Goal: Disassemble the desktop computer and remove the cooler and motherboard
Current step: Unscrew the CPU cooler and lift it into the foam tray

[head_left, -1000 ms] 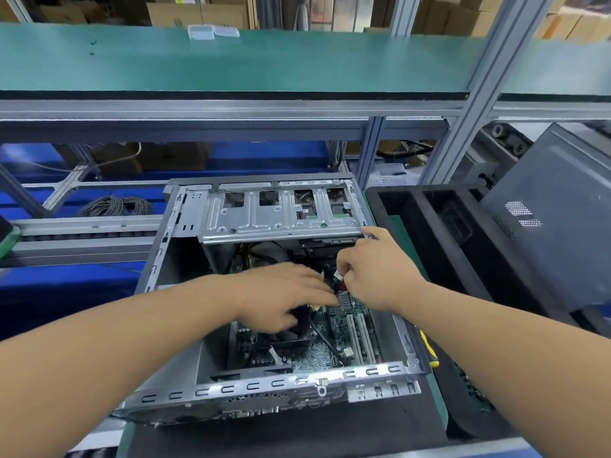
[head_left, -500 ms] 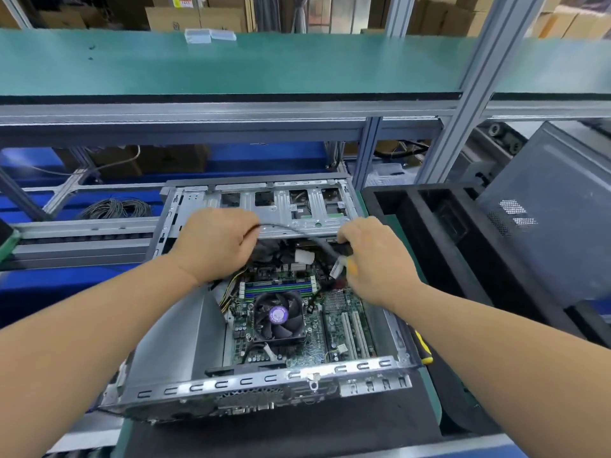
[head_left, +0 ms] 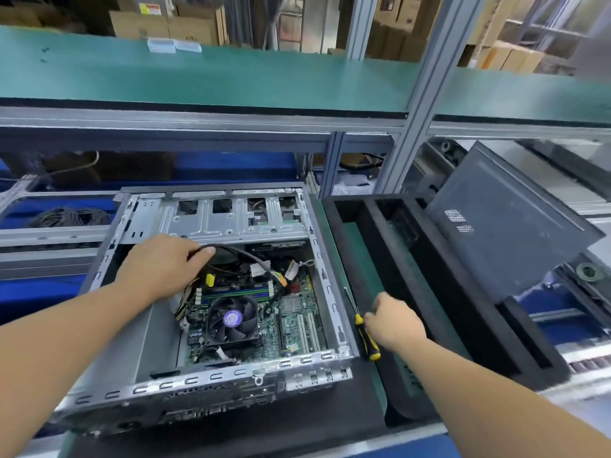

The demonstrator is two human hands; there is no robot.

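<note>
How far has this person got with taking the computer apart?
Early days. Done: the case lies open, its side panel leaning off to the right. In hand: the left hand holds a black cable up from the board, while the right hand is at the yellow-and-black screwdriver beside the case. Left: the cooler fan and motherboard both sit in place.

1. An electronics workshop or factory line: an aluminium-framed workbench (head_left: 426,77) carries a green mat shelf (head_left: 231,77).
2. Cardboard boxes (head_left: 165,24) are stacked behind.
3. Black foam trays (head_left: 463,292) sit alongside.
</note>
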